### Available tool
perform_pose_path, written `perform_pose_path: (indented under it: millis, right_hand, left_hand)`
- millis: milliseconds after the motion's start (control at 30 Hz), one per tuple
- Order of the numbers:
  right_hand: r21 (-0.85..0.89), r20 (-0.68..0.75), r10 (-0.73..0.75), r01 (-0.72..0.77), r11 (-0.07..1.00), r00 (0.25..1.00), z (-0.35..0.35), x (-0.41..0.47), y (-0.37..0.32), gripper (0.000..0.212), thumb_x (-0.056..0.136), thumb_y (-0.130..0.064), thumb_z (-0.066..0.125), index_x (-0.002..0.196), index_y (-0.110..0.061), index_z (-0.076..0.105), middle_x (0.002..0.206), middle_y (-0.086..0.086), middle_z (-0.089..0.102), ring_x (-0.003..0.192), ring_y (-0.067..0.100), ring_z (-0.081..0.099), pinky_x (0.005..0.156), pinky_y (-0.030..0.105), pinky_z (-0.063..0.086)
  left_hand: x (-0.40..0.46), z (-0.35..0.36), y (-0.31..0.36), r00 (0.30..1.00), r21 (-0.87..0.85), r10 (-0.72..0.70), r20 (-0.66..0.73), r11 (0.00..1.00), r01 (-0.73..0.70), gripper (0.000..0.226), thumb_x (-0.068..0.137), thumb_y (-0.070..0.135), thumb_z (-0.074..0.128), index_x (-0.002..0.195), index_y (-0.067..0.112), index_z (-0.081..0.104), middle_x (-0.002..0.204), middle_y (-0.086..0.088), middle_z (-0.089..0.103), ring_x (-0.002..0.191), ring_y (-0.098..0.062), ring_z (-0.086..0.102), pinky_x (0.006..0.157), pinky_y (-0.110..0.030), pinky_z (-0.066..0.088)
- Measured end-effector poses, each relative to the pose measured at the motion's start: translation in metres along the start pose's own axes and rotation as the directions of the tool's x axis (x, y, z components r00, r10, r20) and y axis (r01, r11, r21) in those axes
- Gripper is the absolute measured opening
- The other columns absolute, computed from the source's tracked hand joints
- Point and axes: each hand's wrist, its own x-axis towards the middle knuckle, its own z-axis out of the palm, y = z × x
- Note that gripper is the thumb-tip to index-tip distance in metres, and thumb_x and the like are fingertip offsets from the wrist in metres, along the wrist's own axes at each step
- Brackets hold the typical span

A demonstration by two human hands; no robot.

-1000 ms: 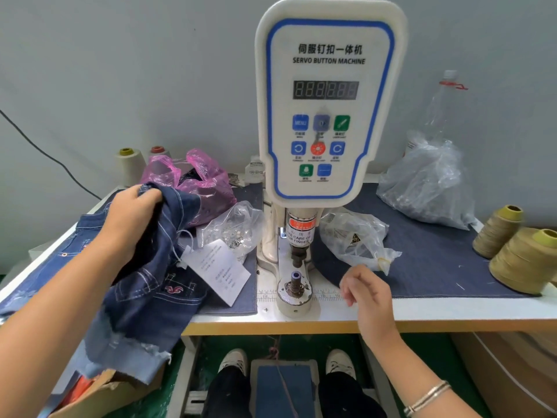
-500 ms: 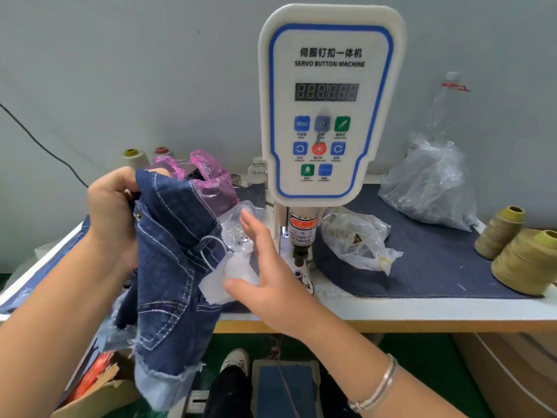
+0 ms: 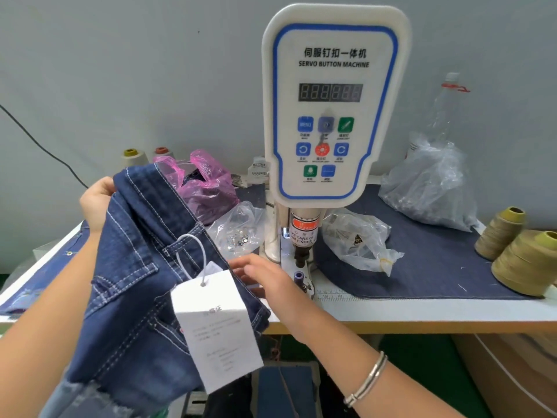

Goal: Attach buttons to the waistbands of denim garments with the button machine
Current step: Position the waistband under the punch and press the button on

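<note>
Left hand [image 3: 95, 203] gripping denim garment [image 3: 135, 267], right hand [image 3: 265, 276] alongside.

The button machine [image 3: 331, 116] stood at the middle of the table [image 3: 422, 309], its head rising against the wall behind. A cloth mat [image 3: 437, 260] lay on the table to its right, and on that mat sat a small bag [image 3: 358, 239] just beside the machine, a larger bag [image 3: 431, 188] farther back with a bottle [image 3: 446, 110] behind it, and two thread cones [image 3: 524, 257] at the right edge. Left of the machine lay another bag [image 3: 238, 227], with a bag [image 3: 205, 188] behind it and two spools [image 3: 144, 156] at the wall. The garment [image 3: 144, 267] hung before the table's left part, held at its top by the left hand [image 3: 96, 200]; a tag [image 3: 217, 327] hung from it. The right hand [image 3: 262, 282] lay between the garment and the machine's base.
</note>
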Motion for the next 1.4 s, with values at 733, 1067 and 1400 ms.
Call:
perform_pose_path:
  millis: [733,1067,1400]
  right_hand:
    - [0.084,-0.064,0.116,-0.11,0.99,0.991,-0.018,-0.011,0.003,0.014,0.091,-0.013,0.059,0.08,-0.021,0.06,0.06,-0.014,0.068,0.061,0.003,0.064,0.059,0.022,0.043]
    - [0.582,-0.047,0.242,-0.171,0.795,0.969,-0.059,-0.049,-0.006,0.036,0.074,-0.038,0.074,0.069,-0.004,0.063,0.066,0.015,0.061,0.065,0.01,0.065,0.062,0.022,0.045]
    - [-0.165,0.215,0.37,-0.34,0.926,0.904,-0.083,-0.057,0.016,0.014,0.076,-0.022,0.063,0.075,-0.031,0.073,0.082,-0.011,0.071,0.08,0.005,0.067,0.072,0.018,0.047]
  left_hand:
    - [0.025,-0.012,-0.048,0.822,0.516,-0.327,0.466,0.855,0.048,0.058,0.063,0.018,0.04,0.114,0.014,0.069,0.121,0.0,0.063,0.114,-0.017,0.049,0.098,-0.041,0.036]
    - [0.007,-0.008,-0.066,0.675,0.765,-0.525,0.518,0.638,-0.091,0.028,0.06,0.059,0.073,0.086,0.049,0.068,0.098,0.036,0.058,0.09,0.018,0.052,0.092,-0.019,0.035]
    - [-0.021,0.032,-0.076,0.417,0.675,-0.54,0.732,0.657,-0.335,0.044,0.074,0.07,0.055,0.069,0.026,0.055,0.065,0.012,0.047,0.063,-0.006,0.042,0.064,-0.025,0.033]
